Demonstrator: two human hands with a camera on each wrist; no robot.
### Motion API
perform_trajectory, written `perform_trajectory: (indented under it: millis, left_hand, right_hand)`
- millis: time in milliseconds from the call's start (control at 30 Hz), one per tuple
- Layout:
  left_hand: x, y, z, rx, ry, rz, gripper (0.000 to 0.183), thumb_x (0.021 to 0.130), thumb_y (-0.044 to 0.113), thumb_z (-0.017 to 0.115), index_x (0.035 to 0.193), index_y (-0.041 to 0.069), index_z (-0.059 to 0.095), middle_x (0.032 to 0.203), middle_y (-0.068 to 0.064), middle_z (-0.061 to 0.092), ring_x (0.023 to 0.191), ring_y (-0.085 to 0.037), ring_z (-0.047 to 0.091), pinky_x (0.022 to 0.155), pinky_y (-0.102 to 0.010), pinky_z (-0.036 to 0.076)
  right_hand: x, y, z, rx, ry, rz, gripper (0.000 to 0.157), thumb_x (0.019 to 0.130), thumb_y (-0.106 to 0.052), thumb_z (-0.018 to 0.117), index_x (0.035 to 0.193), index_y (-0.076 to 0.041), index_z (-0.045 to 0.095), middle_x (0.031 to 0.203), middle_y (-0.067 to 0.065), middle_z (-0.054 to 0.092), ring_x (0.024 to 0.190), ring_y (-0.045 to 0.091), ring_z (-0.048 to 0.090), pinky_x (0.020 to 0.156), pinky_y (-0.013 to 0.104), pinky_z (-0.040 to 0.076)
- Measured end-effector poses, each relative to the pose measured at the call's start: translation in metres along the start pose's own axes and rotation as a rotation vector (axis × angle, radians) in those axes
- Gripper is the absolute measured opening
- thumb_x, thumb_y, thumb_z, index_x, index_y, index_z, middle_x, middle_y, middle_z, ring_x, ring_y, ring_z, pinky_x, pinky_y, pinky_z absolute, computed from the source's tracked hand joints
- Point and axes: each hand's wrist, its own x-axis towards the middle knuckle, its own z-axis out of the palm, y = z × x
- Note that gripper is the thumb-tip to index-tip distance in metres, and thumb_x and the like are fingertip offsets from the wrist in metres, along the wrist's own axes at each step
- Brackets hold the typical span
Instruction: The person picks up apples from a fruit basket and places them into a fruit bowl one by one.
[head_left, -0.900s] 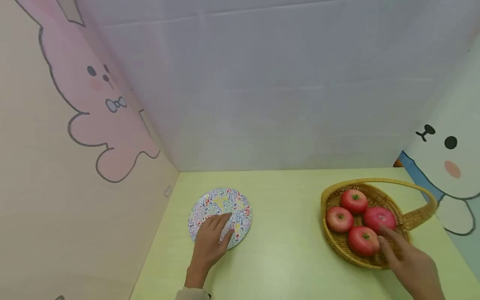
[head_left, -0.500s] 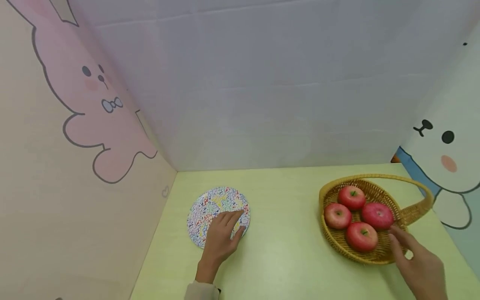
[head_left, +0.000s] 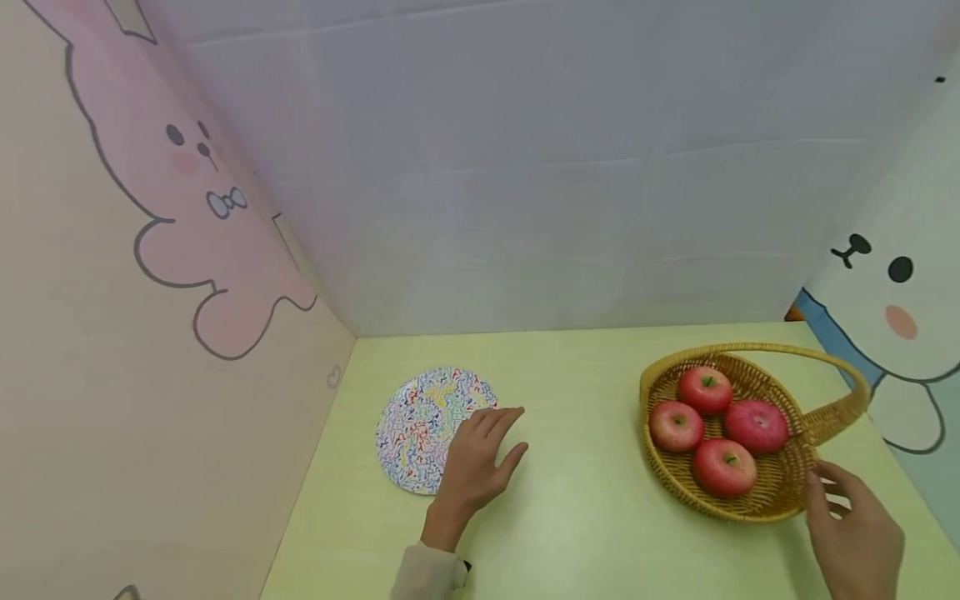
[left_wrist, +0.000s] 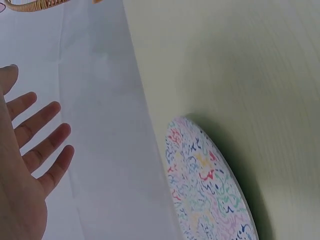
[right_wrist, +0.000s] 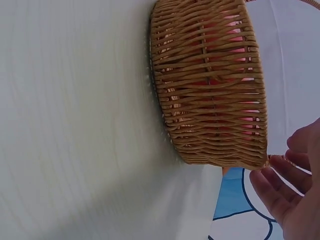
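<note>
My left hand (head_left: 480, 458) hovers over the right edge of a round, flat plate-like disc (head_left: 412, 433) covered in multicoloured squiggles. Its fingers are spread and relaxed and hold nothing; the left wrist view shows the disc (left_wrist: 207, 185) apart from them. At the right, a wicker basket (head_left: 767, 500) with a tall arched handle (head_left: 836, 421) contains several red apples (head_left: 724, 468). Just outside the basket's front right rim is my right hand (head_left: 855, 525), its fingers loosely bent around nothing. In the right wrist view the fingertips are close to the rim; whether they touch it I cannot tell.
A pale yellow-green table (head_left: 570, 433) carries everything. Behind it hangs a whitish sheet (head_left: 525, 208). A wall with a pink rabbit (head_left: 172, 175) borders the left side, and a panel with a white bear (head_left: 900, 333) stands beyond the basket.
The left hand has shifted right, from above the middle of the disc to its edge. The right hand has drawn back from the apples to outside the basket rim.
</note>
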Motion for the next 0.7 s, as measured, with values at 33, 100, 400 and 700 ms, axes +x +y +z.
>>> perform_trajectory:
  millis: [33,100,400,700]
  left_hand:
    - [0.001,0.002,0.002,-0.015,0.005,0.003,0.047,0.100,0.038,0.067,0.142,0.017,0.063,0.132,0.002,0.069,0.123,-0.020,0.063,0.100,-0.040,0.055]
    - [0.004,0.007,0.005,-0.039,0.011,0.008,0.046,0.101,0.039,0.065,0.142,0.017,0.063,0.132,0.002,0.069,0.123,-0.020,0.064,0.100,-0.040,0.055]
    - [0.019,0.028,0.023,-0.162,0.005,0.012,0.048,0.102,0.040,0.064,0.146,0.022,0.058,0.135,0.005,0.068,0.125,-0.017,0.063,0.103,-0.036,0.054]
    - [0.031,0.050,0.040,-0.262,-0.010,0.029,0.048,0.101,0.038,0.067,0.145,0.020,0.059,0.137,0.005,0.067,0.127,-0.016,0.063,0.106,-0.033,0.053]
  right_hand:
    - [0.000,0.001,0.000,-0.005,-0.015,0.035,0.029,0.097,-0.013,0.068,0.123,-0.001,0.073,0.098,-0.047,0.047,0.080,-0.036,0.035,0.061,-0.007,0.034]
    - [0.000,0.002,0.001,-0.009,-0.030,0.101,0.031,0.097,-0.014,0.068,0.125,-0.002,0.073,0.101,-0.028,0.063,0.077,-0.035,0.035,0.059,-0.007,0.035]
    - [0.006,0.004,0.003,-0.001,-0.154,0.356,0.049,0.100,-0.019,0.062,0.147,-0.003,0.057,0.146,0.026,0.060,0.070,-0.033,0.028,0.050,0.000,0.037]
    - [0.011,0.012,0.002,0.463,-0.244,0.661,0.063,0.101,-0.019,0.066,0.157,-0.002,0.043,0.084,-0.041,0.059,0.067,-0.024,0.058,0.057,0.009,0.055]
